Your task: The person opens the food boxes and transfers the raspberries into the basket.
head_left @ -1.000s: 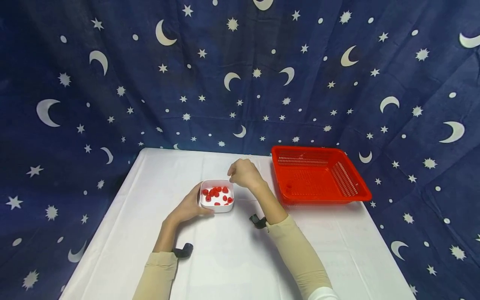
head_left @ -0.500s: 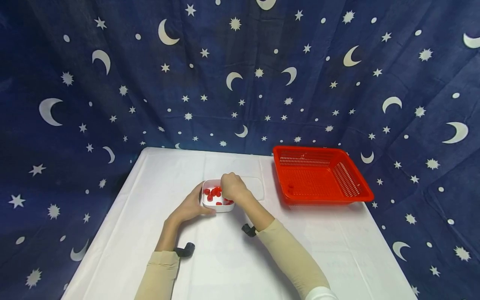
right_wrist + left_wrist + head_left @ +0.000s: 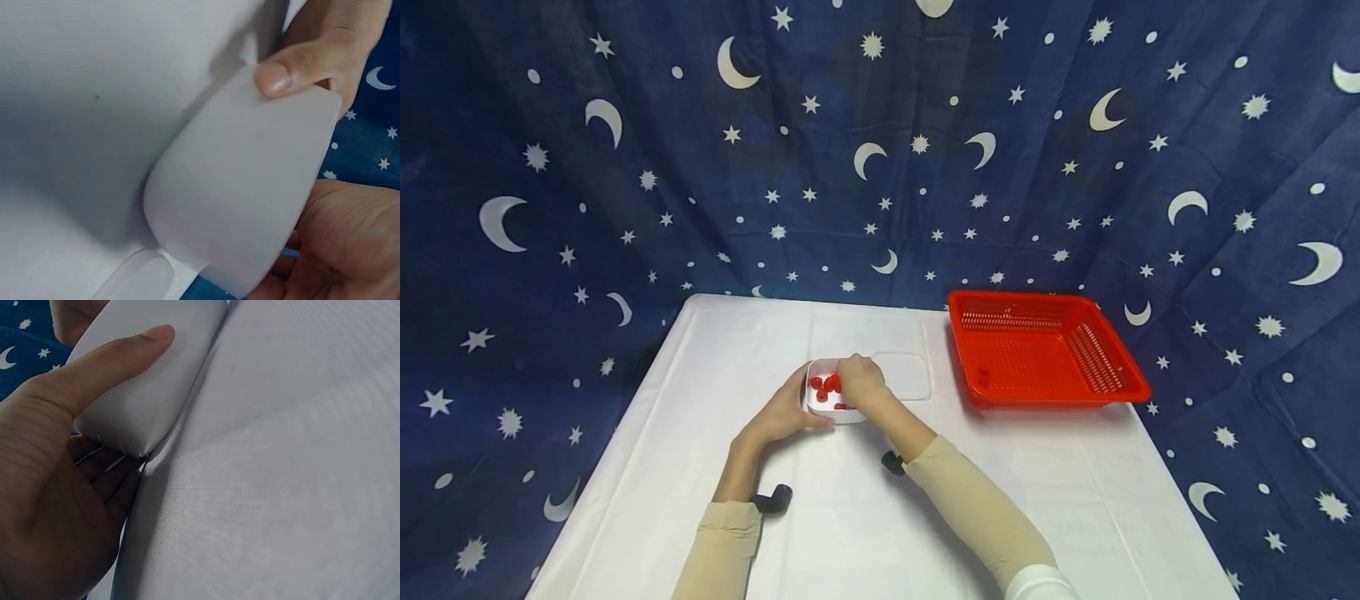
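Observation:
A small white square container [image 3: 838,417] holds several red raspberries [image 3: 822,395]. My left hand [image 3: 782,415] grips its left side, the thumb along the near wall in the left wrist view and the fingers curled round behind. My right hand [image 3: 861,382] reaches down into the container from the right, over its rim. Its fingertips are hidden behind the wall in the right wrist view, where the palm [image 3: 356,219] shows at the right; I cannot tell whether they hold a berry.
A clear-white flat lid [image 3: 902,377] lies just right of the container on the white tablecloth [image 3: 850,517]. The red slotted basket [image 3: 1026,350] stands at the back right. Behind the table hangs a dark blue curtain [image 3: 820,167] with moons and stars.
My right hand has come down and left from above the container's right rim into the container, uncovering the lid. My left hand keeps its grip.

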{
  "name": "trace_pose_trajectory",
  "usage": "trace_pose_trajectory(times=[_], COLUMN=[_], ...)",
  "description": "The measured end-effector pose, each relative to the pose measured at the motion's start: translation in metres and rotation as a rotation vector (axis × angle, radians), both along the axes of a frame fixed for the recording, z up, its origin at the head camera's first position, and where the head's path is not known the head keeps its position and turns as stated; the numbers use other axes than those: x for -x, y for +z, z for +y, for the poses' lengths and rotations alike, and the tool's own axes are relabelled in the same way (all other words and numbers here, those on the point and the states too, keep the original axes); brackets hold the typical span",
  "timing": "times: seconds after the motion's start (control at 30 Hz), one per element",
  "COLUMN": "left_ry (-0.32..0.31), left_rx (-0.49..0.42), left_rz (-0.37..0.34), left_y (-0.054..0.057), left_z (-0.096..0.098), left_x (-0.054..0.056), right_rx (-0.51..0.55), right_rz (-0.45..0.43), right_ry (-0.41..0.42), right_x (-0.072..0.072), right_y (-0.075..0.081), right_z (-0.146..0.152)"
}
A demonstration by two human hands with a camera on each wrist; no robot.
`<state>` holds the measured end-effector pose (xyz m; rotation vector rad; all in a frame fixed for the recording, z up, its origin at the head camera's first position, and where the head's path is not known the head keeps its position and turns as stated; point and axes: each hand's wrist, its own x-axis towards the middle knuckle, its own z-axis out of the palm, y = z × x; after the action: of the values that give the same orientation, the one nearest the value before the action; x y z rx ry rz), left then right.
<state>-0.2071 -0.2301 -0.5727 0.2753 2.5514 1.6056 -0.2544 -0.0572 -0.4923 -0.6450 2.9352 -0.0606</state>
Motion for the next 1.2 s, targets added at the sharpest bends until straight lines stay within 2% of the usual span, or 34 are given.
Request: trace_pose_trajectory(times=[0.23, 0.5, 0.8, 1.07, 1.2], left_ry=[0.009, 0.013, 0.031, 0.035, 0.029], left_rx=[0.020, 0.023, 0.052, 0.068, 0.075], left_rz=[-0.015, -0.010, -0.038, -0.055, -0.052], left_y=[0.001, 0.002, 0.002, 0.002, 0.003], left_z=[0.001, 0.002, 0.004, 0.003, 0.004], left_x=[-0.001, -0.001, -0.001, -0.001, -0.002], right_rx=[0.012, 0.030, 0.113, 0.245, 0.297], right_rz=[0.021, 0.024, 0.056, 0.006, 0.021], right_ry=[0.005, -0.004, -0.075, -0.170, -0.226], right_x=[-0.001, 0.001, 0.020, 0.035, 0.040], right_y=[-0.004, 0.007, 0.043, 0.076, 0.088], right_z=[0.000, 0.005, 0.032, 0.069, 0.091])
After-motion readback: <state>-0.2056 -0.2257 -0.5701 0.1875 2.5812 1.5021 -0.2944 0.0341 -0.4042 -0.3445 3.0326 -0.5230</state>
